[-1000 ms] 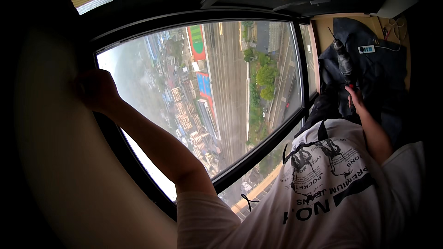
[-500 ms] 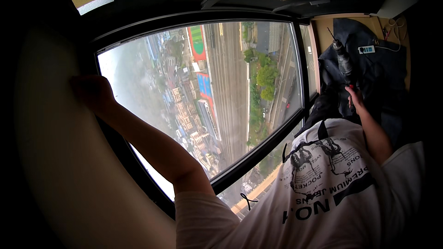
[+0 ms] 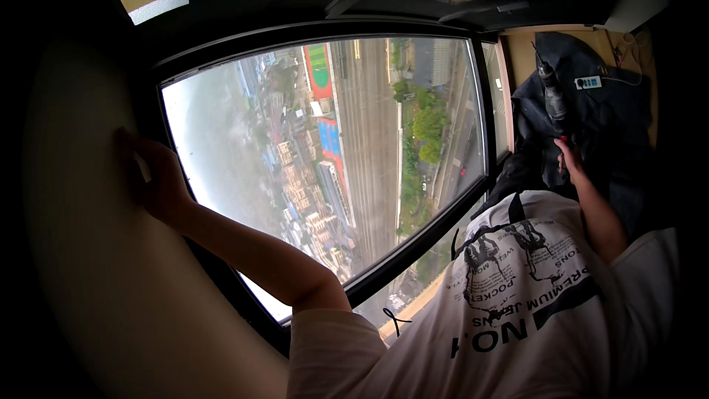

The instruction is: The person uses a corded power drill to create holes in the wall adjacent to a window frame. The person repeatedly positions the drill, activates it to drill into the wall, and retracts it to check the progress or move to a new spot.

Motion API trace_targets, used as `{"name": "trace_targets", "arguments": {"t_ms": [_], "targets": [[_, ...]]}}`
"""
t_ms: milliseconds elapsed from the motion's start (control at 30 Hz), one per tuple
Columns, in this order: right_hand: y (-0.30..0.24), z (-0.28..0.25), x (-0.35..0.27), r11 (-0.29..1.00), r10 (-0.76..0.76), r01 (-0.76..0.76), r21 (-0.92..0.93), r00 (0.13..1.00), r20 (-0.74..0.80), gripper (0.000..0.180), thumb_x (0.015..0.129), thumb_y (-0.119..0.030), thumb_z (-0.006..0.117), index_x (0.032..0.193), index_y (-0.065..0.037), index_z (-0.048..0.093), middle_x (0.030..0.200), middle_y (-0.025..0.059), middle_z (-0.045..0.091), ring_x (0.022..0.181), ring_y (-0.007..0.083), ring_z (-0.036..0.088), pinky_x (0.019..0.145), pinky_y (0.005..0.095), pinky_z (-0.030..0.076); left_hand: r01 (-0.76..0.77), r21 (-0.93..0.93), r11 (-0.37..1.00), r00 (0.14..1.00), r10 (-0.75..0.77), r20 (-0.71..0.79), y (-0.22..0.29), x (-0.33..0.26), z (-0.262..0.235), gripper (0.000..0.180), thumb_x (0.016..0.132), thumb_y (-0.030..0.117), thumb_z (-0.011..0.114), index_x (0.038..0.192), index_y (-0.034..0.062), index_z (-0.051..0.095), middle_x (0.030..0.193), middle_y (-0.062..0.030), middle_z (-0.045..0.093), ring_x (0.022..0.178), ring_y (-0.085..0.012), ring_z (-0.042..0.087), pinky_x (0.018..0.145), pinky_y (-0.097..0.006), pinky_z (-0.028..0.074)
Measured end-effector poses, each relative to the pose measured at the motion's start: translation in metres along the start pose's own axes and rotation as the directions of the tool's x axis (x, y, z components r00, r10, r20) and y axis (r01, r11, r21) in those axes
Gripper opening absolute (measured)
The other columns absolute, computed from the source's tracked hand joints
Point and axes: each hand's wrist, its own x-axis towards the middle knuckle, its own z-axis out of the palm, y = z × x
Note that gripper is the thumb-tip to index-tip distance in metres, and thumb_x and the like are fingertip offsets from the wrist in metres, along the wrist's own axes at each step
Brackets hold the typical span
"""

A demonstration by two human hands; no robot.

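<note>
A: What's biggest here?
B: The cream wall (image 3: pixel 96 266), then the dark-framed window (image 3: pixel 332 162) beside it.

A: And the left hand (image 3: pixel 159 185)?
B: Flat against the wall by the frame, fingers loosely spread, gripping nothing.

A: The right hand (image 3: pixel 570 159)?
B: Resting on dark fabric (image 3: pixel 613 118); its grip, I can't tell

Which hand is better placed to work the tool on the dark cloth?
Right. The right hand already grips the drill-like tool against the dark cloth; the left hand is pressed on the cream wall beside the window frame.
</note>
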Motion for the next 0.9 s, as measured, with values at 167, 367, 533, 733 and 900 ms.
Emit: {"name": "trace_targets", "arguments": {"t_ms": [167,367,533,733,900], "targets": [[-0.001,0.001,0.002,1.0,0.0,0.001,-0.02,1.0,0.015,0.047,0.075,-0.049,0.074,0.09,-0.007,0.059,0.055,0.0001,0.05,0.041,0.0134,0.05,0.038,0.0298,0.042,-0.047,0.07,0.996,0.998,0.05,-0.046,0.003,-0.002,0.002,0.037,0.096,0.011,0.055,0.13,-0.001,0.052,0.127,-0.016,0.057,0.118,-0.0283,0.056,0.099,-0.044,0.048],[-0.004,0.005,0.0,0.999,0.001,-0.001,-0.046,1.0,-0.003,0.045,0.075,-0.049,0.073,0.085,-0.008,0.058,0.055,0.0002,0.05,0.041,0.0133,0.05,0.039,0.0298,0.042,-0.117,0.047,0.992,0.993,0.118,-0.016,-0.01,0.002,-0.004,0.03,0.097,0.013,0.055,0.125,0.004,0.055,0.124,-0.0135,0.059,0.115,-0.025,0.057,0.096,-0.042,0.048],[-0.004,0.004,-0.004,0.999,-0.028,0.029,-0.03,0.999,0.026,0.045,0.075,-0.049,0.073,0.084,-0.008,0.057,0.055,0.0,0.049,0.04,0.0136,0.049,0.039,0.0299,0.041,-0.07,0.16,0.985,0.998,0.069,0.011,-0.011,0.014,-0.018,0.028,0.095,0.012,0.058,0.122,0.0038,0.056,0.119,-0.0131,0.06,0.11,-0.0247,0.058,0.093,-0.042,0.049],[-0.001,0.0,-0.001,0.999,-0.012,0.012,-0.042,1.0,0.012,0.043,0.075,-0.048,0.073,0.084,-0.009,0.057,0.055,0.0001,0.049,0.041,0.0136,0.049,0.039,0.0301,0.042,0.014,0.299,0.954,1.0,-0.017,0.005,0.005,0.032,-0.019,0.027,0.091,0.01,0.062,0.117,0.0036,0.058,0.112,-0.0125,0.061,0.103,-0.0235,0.06,0.089,-0.041,0.051],[0.004,-0.001,0.004,1.0,0.005,-0.004,0.027,1.0,-0.02,0.044,0.075,-0.048,0.074,0.083,-0.009,0.057,0.054,0.0,0.048,0.039,0.0133,0.048,0.037,0.0304,0.041,0.004,0.295,0.955,1.0,-0.007,0.008,0.036,0.057,-0.016,0.03,0.086,0.006,0.068,0.114,0.0024,0.059,0.11,-0.0118,0.06,0.104,-0.0248,0.058,0.091,-0.045,0.048]]}}
